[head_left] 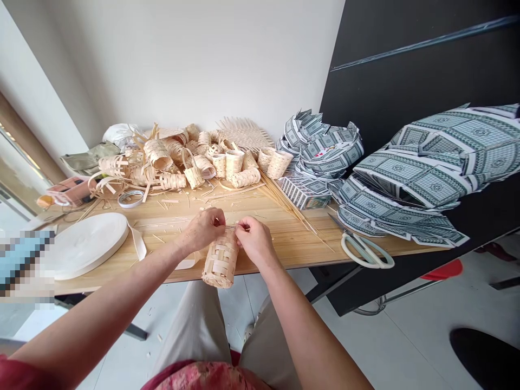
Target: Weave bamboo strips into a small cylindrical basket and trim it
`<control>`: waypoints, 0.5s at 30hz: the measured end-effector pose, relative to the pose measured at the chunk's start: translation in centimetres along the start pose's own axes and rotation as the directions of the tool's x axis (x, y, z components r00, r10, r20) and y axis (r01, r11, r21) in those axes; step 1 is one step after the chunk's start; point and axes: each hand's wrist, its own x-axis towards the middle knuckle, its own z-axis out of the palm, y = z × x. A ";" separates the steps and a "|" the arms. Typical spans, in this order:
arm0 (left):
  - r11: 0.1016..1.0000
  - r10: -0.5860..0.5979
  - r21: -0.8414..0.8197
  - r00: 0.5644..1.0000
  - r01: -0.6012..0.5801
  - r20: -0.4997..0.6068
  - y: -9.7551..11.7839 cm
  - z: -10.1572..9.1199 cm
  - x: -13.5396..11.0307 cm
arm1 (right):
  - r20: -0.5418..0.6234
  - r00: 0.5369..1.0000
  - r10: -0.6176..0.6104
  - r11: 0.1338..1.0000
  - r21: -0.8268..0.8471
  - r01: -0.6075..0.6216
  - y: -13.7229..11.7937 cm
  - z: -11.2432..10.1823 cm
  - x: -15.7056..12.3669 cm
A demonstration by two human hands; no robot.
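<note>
A small woven wood-strip basket (220, 261) lies tilted at the table's front edge, its base toward me and its far end between my hands. My left hand (206, 226) is closed in a pinch at the far rim, on its left side. At the right side of the same rim, my right hand (254, 238) pinches with thumb and forefinger. A thin strip seems to run between the two pinches, though the fingertips hide most of it. The basket's mouth faces away and cannot be seen.
Several woven baskets (158, 155) are piled at the back. A white strip roll (87, 244) lies left, a tape roll (130, 199) behind it. Scissors (365, 250) overhang the right front edge, near folded-card structures (410, 168). Thin sticks (290, 203) and scraps lie on the wooden table (260, 260).
</note>
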 end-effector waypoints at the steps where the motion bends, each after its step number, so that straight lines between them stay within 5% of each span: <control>1: 1.000 0.001 0.004 1.000 -0.001 -0.001 0.0 0.0 0.0 | 0.000 1.000 0.002 1.000 -0.006 -0.002 0.0 0.0 0.0; 15: 0.997 0.001 0.077 0.999 0.003 -0.054 0.9 0.2 -0.5 | -0.121 0.981 -0.149 0.977 -0.171 0.128 -0.4 0.1 -0.4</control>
